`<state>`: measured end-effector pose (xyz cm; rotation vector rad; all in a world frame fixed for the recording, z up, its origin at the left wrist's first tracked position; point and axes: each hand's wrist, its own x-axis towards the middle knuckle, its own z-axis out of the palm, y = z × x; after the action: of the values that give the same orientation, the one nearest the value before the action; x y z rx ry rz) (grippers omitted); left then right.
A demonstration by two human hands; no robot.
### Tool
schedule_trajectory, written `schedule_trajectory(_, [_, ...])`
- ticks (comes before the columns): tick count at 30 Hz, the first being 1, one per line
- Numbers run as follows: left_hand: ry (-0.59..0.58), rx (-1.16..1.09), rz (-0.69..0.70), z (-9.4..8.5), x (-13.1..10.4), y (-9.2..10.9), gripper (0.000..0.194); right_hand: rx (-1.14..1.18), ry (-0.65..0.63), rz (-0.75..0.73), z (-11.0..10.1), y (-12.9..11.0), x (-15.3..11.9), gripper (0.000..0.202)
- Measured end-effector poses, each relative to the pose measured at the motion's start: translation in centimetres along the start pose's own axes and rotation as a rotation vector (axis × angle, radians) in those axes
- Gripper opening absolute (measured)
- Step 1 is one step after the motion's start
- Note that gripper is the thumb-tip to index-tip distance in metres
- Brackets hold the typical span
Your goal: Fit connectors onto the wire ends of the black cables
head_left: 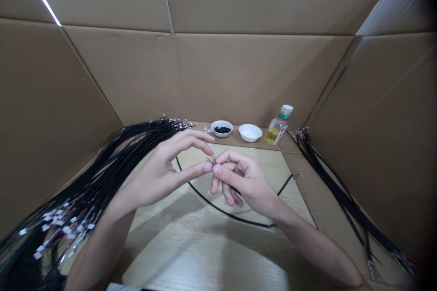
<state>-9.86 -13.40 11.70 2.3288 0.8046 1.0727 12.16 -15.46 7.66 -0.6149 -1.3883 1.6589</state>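
Observation:
Thin coloured wires (212,160) fan out from the end of a black cable (225,213) above the middle of the table. My right hand (241,179) pinches the wires' base between thumb and forefinger, its other fingers curled below. From the left, my left hand (174,163) reaches in with thumb and forefinger on either side of the wire tips, a gap between them. Its thumb tip is beside the wires; whether it touches them I cannot tell. The black cable loops over the table under both hands.
A large bundle of black cables (126,163) with white connectors lies left; a smaller bundle (341,195) lies right. At the back stand a bowl of black pieces (221,135), a white bowl (250,133) and a tilted bottle (278,126). Cardboard walls (259,77) surround the table (191,245).

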Motion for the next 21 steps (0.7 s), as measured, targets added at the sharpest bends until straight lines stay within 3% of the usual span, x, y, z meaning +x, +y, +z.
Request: schedule_trajectory(21, [0.005, 0.004, 0.001, 0.22, 0.11, 0.16, 0.015, 0.015, -0.009, -0.007, -0.12, 0.3, 0.12, 0.029])
